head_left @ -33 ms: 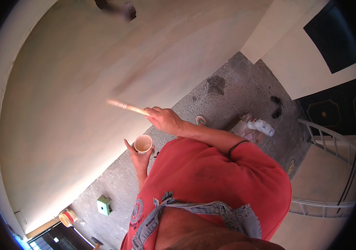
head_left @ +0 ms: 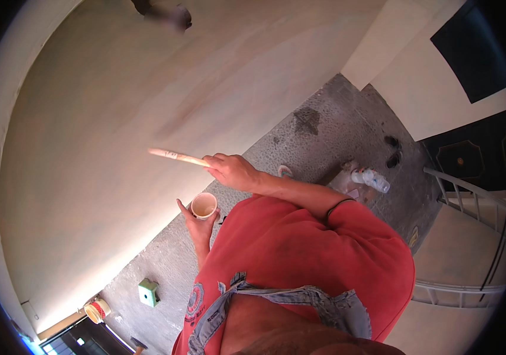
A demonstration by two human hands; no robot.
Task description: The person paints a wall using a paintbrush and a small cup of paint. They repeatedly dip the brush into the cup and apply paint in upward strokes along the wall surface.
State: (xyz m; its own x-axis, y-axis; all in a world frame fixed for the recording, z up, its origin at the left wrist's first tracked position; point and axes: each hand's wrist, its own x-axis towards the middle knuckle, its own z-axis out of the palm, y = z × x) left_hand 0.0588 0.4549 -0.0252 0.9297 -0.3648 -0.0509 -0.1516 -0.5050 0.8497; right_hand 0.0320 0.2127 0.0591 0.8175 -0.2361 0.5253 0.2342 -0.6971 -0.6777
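A brush [head_left: 177, 156] and a small cup [head_left: 203, 199] were held before a pale wall [head_left: 105, 136].

At far left a bucket [head_left: 101, 305] was seen, its contents hard to make out; beside it, a dark-headed tool [head_left: 139, 343] was cut off by the lower edge, below a green stool [head_left: 147, 293]. Above, a dark blurred object [head_left: 173, 16] was cut off by the upper edge. The brush was held out over the wall; whether it was touched could not be told. By the left hand [head_left: 197, 226] the cup, with something pale inside, was clasped, one digit outstretched. The brush handle was pinched between the right hand's [head_left: 233, 172] thumb and fingers. Farther right, clear plastic bottles [head_left: 371, 180], dark footwear [head_left: 393, 152] and a metal ladder [head_left: 477, 201] were seen.
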